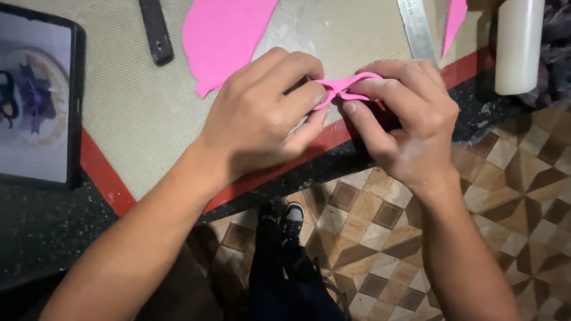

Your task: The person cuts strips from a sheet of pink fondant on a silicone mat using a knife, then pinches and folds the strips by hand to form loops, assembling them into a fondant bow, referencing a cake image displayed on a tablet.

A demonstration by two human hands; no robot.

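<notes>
Both hands meet over the near edge of a beige baking mat [143,101] with a red border. My left hand [264,113] and my right hand [404,125] pinch a thin pink strip of soft paste [348,86], folded into a loop between the fingertips. The strip's middle is squeezed where thumbs and forefingers touch. Much of the strip is hidden by my fingers. A flat rolled sheet of the same pink paste [223,35] lies on the mat just behind my left hand.
A tablet [35,95] showing a picture lies at the left on the dark speckled counter [35,226]. A dark tool handle [156,30], a metal ruler [416,27], a pink scrap [455,18] and a white rolling pin [518,44] lie at the back. Patterned floor tiles [511,178] below.
</notes>
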